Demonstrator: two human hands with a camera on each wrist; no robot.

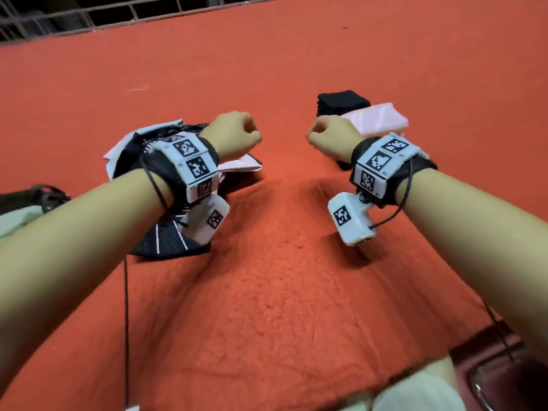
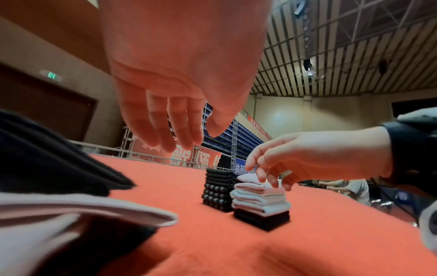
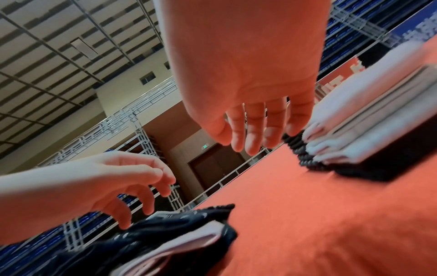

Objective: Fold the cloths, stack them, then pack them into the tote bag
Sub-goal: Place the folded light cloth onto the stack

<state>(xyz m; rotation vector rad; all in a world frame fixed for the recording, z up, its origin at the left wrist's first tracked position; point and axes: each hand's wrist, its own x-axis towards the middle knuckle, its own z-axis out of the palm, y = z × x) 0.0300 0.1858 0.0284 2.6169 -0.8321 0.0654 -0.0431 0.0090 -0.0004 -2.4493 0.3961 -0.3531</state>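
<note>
Cloths [image 2: 261, 202] sit folded and stacked on the red tabletop [image 1: 281, 292] beside the right hand [image 1: 330, 134]; unfolded ones [image 1: 175, 203] lie under the left hand [image 1: 234, 133]. Both hands hover loosely curled, empty, apparently between folds.

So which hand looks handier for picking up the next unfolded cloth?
Probably the left hand: it hangs empty just above the unfolded cloth pile, while the right hand hangs beside the folded stack.

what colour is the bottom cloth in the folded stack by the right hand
Black, under pale pink cloths in the folded stack; clearest in the left wrist view.
</note>
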